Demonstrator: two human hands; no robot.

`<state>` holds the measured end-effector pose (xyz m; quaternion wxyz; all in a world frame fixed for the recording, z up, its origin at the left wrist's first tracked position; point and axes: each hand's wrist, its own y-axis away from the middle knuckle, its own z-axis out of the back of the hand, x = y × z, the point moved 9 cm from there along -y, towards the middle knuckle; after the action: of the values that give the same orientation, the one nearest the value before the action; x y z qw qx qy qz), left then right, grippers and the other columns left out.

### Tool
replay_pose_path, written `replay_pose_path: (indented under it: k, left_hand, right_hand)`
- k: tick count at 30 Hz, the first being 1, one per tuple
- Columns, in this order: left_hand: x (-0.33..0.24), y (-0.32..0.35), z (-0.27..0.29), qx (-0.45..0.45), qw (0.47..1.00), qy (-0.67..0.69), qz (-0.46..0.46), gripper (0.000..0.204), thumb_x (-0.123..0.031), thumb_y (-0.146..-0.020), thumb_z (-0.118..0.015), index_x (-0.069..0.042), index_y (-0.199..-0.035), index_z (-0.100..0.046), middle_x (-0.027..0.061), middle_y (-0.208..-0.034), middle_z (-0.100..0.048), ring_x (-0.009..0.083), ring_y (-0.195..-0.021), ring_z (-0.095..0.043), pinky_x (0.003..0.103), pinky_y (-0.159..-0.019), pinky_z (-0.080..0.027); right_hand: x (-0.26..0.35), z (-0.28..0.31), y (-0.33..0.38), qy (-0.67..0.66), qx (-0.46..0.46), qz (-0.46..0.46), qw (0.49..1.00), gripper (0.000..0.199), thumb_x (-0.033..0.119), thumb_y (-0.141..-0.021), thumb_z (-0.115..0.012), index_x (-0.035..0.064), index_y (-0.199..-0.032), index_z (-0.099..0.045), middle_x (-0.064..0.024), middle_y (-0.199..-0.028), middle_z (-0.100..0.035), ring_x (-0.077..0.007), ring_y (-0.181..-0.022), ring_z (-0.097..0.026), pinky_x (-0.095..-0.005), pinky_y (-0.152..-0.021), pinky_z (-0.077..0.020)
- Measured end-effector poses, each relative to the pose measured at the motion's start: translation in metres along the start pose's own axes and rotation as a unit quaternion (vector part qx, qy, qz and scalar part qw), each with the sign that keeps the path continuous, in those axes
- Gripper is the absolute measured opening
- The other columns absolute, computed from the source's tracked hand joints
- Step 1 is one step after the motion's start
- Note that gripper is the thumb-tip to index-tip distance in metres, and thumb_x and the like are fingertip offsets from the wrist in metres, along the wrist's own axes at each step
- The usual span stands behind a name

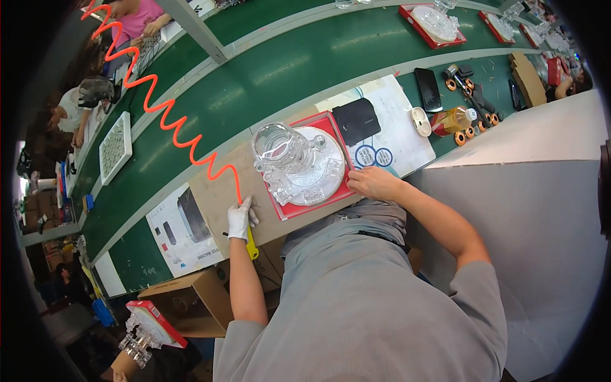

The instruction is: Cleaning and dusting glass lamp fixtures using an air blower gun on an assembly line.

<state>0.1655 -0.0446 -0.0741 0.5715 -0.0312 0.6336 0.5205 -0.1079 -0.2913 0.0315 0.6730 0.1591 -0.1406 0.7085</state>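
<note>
In front of me a shallow red box (284, 209) lies on the brown board of the bench. It holds a clear plastic assembly: a round, frosted disc (330, 149) with an upright transparent cylinder (275, 145) and small moulded fittings. My left hand (239, 219), in a white glove, is closed round a yellow air gun (252, 247) left of the box. An orange coiled hose (196, 159) runs up and left from that hand. My bare right hand (374, 183) has its fingers curled on the box's right edge, pinching it; the fingertips are partly hidden.
A green conveyor (280, 83) passes behind the bench, carrying another red box (433, 38) and a white tray (115, 148). To the right lie a black phone (428, 89), a bottle (453, 121) and several copper-coloured rings (470, 132). Other people sit across the belt; someone at lower left handles a similar assembly (143, 337).
</note>
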Motion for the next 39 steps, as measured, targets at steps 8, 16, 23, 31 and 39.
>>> replay_pose_path:
  k: [8, 16, 23, 31, 39]
  left_hand:
    - [0.003, -0.002, 0.002, 0.0, 1.0, 0.011, 0.003, 0.027, -0.03, -0.093, -0.06, -0.004, -0.085, -0.064, 0.0022, -0.051, -0.054, 0.0134, -0.035, -0.051, 0.024, -0.032, -0.036]
    - [0.005, -0.003, 0.003, 0.002, 1.0, 0.011, 0.004, 0.027, -0.031, -0.093, -0.06, -0.005, -0.084, -0.063, 0.0022, -0.05, -0.054, 0.0135, -0.035, -0.051, 0.024, -0.032, -0.036]
    - [0.003, -0.001, 0.002, -0.006, 1.0, 0.009, 0.001, 0.027, -0.031, -0.093, -0.061, -0.006, -0.083, -0.062, 0.002, -0.05, -0.054, 0.0132, -0.035, -0.051, 0.024, -0.032, -0.036]
    - [0.006, -0.002, 0.004, -0.014, 1.0, 0.008, 0.002, 0.027, -0.031, -0.092, -0.062, -0.006, -0.083, -0.062, 0.0022, -0.05, -0.054, 0.0133, -0.035, -0.051, 0.024, -0.032, -0.036]
    - [0.004, -0.001, 0.004, -0.013, 1.0, 0.014, -0.002, 0.027, -0.029, -0.093, -0.061, -0.004, -0.084, -0.063, 0.0027, -0.05, -0.054, 0.0134, -0.034, -0.05, 0.024, -0.031, -0.035]
  right_hand:
    - [-0.041, 0.002, 0.023, -0.219, -0.095, -0.196, 0.951, 0.008, 0.013, -0.089, -0.059, 0.0051, -0.089, -0.059, -0.0085, -0.089, -0.056, -0.0276, -0.081, -0.061, -0.0349, -0.069, -0.0495]
    - [-0.017, 0.022, 0.022, -0.103, -0.143, -0.127, 0.976, 0.007, 0.012, -0.085, -0.064, 0.0091, -0.091, -0.066, -0.0058, -0.085, -0.057, -0.0238, -0.072, -0.062, -0.0351, -0.063, -0.05]
    - [-0.009, 0.008, 0.01, 0.002, -0.05, -0.072, 0.996, 0.011, 0.012, -0.077, -0.065, 0.0119, -0.088, -0.068, -0.0034, -0.085, -0.058, -0.0219, -0.07, -0.063, -0.0359, -0.059, -0.0509]
    - [-0.01, 0.009, 0.007, -0.036, -0.069, -0.074, 0.994, 0.006, 0.014, -0.077, -0.066, 0.0126, -0.082, -0.066, -0.0033, -0.085, -0.057, -0.0225, -0.069, -0.063, -0.0367, -0.06, -0.0507]
    - [-0.027, 0.007, 0.022, -0.124, -0.161, -0.208, 0.957, 0.003, 0.012, -0.083, -0.065, 0.0089, -0.082, -0.065, -0.0035, -0.086, -0.059, -0.0235, -0.072, -0.063, -0.0346, -0.062, -0.0502]
